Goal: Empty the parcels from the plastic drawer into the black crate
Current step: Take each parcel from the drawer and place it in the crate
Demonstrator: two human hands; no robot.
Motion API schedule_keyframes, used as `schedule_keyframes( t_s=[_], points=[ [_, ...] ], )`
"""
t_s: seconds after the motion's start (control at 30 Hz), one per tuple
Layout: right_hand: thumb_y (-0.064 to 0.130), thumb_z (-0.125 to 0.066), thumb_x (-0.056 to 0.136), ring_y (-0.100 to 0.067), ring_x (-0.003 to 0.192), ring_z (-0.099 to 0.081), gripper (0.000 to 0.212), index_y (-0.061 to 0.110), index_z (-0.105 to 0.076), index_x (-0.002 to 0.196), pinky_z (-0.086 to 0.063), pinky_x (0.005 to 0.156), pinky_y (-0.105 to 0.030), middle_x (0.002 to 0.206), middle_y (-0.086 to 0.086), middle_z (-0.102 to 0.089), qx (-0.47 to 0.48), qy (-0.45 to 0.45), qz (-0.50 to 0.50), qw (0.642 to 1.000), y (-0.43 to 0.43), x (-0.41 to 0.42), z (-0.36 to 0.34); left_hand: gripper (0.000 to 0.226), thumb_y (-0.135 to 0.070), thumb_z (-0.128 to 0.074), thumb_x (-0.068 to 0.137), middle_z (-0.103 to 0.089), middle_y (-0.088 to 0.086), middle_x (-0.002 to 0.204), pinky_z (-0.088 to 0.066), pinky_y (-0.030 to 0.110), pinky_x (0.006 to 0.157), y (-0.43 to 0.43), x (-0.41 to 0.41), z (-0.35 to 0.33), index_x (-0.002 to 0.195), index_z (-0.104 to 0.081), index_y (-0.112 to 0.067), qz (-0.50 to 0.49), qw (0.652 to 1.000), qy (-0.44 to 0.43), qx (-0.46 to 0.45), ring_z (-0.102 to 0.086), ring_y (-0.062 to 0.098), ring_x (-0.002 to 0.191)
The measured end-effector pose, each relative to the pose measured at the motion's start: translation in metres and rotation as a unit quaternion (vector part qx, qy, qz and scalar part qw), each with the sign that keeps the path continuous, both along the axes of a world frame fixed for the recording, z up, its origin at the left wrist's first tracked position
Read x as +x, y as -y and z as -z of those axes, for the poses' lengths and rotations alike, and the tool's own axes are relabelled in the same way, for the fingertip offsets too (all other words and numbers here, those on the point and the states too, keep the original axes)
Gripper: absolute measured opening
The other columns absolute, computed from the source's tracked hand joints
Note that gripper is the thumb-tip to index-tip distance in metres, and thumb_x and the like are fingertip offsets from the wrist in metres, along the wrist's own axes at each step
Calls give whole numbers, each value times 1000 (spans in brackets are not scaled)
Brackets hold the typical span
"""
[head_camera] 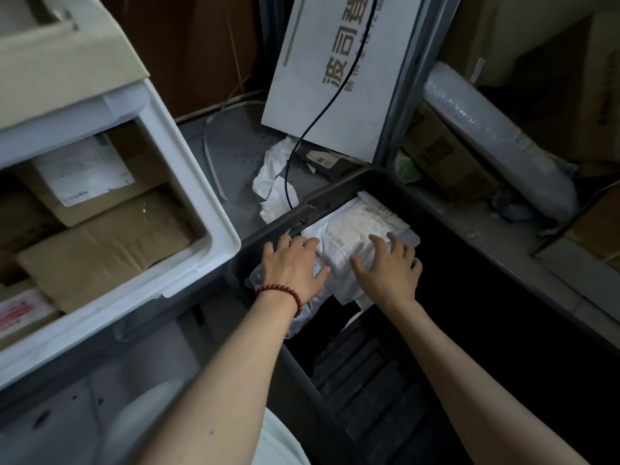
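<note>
At the left, the white plastic drawer (pixel 214 209) held brown cardboard parcels (pixel 100 253). In the black crate (pixel 339 191), the left hand (pixel 295 263) and the right hand (pixel 389 268) lay with spread fingers on a white parcel (pixel 349 236). A white board (pixel 335 72) leaned behind the crate, and a bubble-wrap roll (pixel 486 129) lay at the far right.

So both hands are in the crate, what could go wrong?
The white parcels are heaped in one corner of the black crate; the cardboard boxes left in the plastic drawer might crush them or slide off. The black cable hangs by the crate's rim; a lifted box might snag it.
</note>
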State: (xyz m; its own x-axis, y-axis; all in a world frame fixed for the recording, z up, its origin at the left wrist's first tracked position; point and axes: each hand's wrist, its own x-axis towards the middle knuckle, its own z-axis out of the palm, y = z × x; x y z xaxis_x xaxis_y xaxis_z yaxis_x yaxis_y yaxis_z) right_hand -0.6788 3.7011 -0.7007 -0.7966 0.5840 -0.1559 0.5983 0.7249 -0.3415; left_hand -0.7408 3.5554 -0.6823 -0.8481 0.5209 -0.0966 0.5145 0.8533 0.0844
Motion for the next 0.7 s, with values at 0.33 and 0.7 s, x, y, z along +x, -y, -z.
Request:
schedule_keyframes(
  t_s=[0.33, 0.7],
  points=[
    [53, -47, 93, -24, 135, -32, 56, 26, -41, 142, -33, 105, -40, 146, 0, -40, 7, -28, -148, 989, 42, 25, -64, 49, -53, -48, 88, -56, 0, 129, -31, 38, 95, 61, 24, -63, 130, -48, -27, -92, 994, -5, -54, -44, 22, 123],
    [53, -52, 90, -24, 134, -31, 53, 26, -49, 136, -32, 105, -41, 143, 0, -42, -31, -134, -294, 946, 175, 31, -158, 50, -54, -49, 89, -55, 0, 132, -33, 42, 99, 202, 65, -141, 133, -45, -31, -215, 973, -82, 15, -41, 25, 126]
  ],
)
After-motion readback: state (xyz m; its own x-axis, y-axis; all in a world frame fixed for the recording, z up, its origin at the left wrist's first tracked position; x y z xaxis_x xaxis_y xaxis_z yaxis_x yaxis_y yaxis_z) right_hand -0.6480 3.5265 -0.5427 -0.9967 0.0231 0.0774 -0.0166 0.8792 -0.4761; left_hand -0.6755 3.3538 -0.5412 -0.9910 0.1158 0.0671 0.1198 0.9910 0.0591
